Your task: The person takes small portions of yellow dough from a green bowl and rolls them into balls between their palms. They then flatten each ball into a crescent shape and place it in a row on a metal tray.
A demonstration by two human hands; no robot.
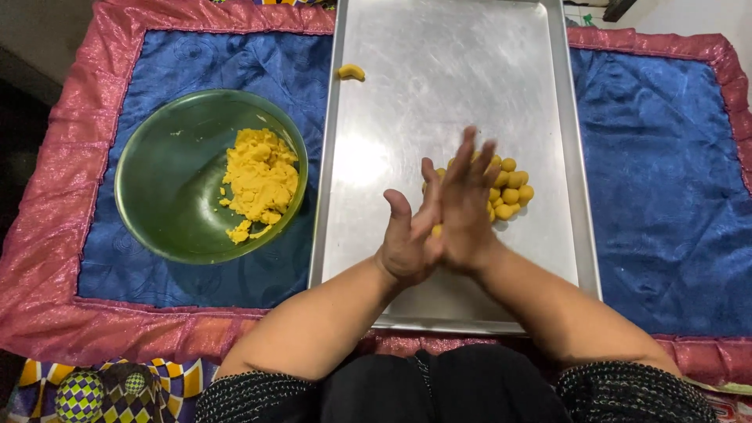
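No package, label, sign or screen shows anywhere in this view.

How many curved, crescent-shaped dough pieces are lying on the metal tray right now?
1. The crescent dough piece lies alone near the metal tray's far left edge. The small yellow balls are clustered mid-tray, partly behind the hands, which may hide more.

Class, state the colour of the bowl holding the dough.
Green, translucent-looking bowl, seen best in the head view.

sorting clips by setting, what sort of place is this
Probably a home food-preparation spot on the floor: a metal tray with small yellow dough balls and a green bowl of dough sit on a blue cloth.
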